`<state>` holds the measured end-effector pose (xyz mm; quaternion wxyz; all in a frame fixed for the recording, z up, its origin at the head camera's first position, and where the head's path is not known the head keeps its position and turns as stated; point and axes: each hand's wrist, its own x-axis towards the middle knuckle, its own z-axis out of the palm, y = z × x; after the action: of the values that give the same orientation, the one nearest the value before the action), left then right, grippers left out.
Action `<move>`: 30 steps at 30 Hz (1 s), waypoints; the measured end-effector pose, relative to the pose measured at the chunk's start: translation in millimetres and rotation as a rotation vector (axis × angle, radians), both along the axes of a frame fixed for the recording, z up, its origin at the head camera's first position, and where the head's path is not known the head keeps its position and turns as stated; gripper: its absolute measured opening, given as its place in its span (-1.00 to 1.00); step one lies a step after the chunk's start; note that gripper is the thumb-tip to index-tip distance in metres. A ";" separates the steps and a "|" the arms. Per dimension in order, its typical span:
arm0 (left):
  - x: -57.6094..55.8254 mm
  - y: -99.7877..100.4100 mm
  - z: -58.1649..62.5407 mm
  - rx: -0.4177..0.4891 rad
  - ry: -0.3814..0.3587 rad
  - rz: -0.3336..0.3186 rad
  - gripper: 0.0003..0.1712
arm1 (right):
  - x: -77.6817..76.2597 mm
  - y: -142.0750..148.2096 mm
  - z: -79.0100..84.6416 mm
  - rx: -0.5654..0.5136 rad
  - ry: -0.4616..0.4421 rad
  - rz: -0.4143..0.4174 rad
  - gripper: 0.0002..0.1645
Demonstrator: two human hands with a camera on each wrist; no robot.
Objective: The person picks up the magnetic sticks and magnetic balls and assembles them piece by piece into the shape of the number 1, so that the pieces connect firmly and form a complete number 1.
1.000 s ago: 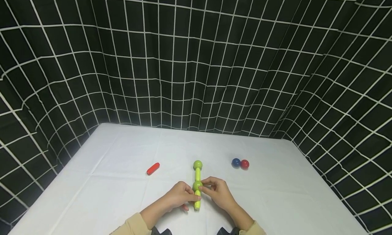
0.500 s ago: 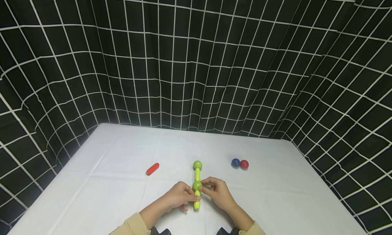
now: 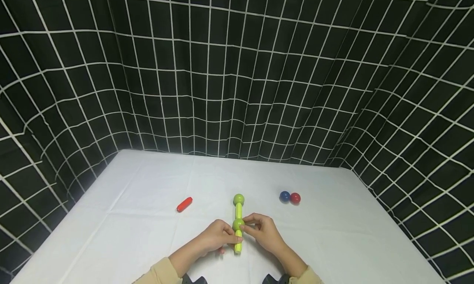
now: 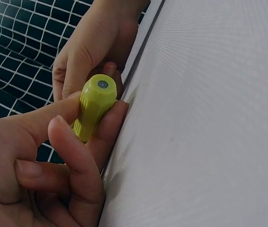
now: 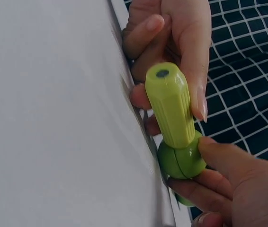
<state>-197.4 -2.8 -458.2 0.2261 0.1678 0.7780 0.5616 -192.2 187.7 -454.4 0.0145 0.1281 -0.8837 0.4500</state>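
Note:
A chain of two green balls and two yellow-green rods lies on the table, running away from me. My left hand (image 3: 218, 237) pinches the near ribbed rod (image 5: 171, 106) between thumb and fingers. My right hand (image 3: 266, 233) grips the near green ball (image 5: 183, 158), which touches that rod's far end. Beyond it come the far rod (image 3: 238, 211) and the far green ball (image 3: 238, 199). In the left wrist view, the near rod (image 4: 93, 106) shows a dark round spot on its free end; the near ball is hidden there.
A red rod (image 3: 184, 204) lies on the white-covered table (image 3: 140, 201) to the left. At the right, a blue ball (image 3: 284, 196) and a red ball (image 3: 295, 198) sit side by side, touching. A black curtain (image 3: 237, 82) with a white grid stands around the table.
Both hands keep their hold on the near rod and near ball, almost still. A lower finger of the left hand has shifted slightly left. The loose pieces stay where they were.

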 end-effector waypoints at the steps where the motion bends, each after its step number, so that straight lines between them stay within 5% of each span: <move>1: 0.1 0.0 0.2 -0.002 -0.003 0.004 -0.71 | -0.5 0.4 0.6 0.011 0.000 -0.001 -0.70; 5: 1.1 0.3 0.8 -0.004 -0.007 0.009 -0.72 | -4.6 6.1 4.0 0.021 0.015 -0.030 -0.71; 15: 2.0 1.4 0.8 -0.019 -0.003 0.025 -0.74 | -25.4 49.2 13.0 0.012 0.111 -0.252 -0.74; 30: 1.4 0.2 -1.5 -0.008 0.003 0.026 -0.75 | -39.6 86.3 14.0 -0.027 0.145 -0.356 -0.71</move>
<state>-196.0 -2.6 -459.7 0.2182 0.1576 0.7828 0.5611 -231.7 274.0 -440.4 0.1592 0.0016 -0.8829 0.4418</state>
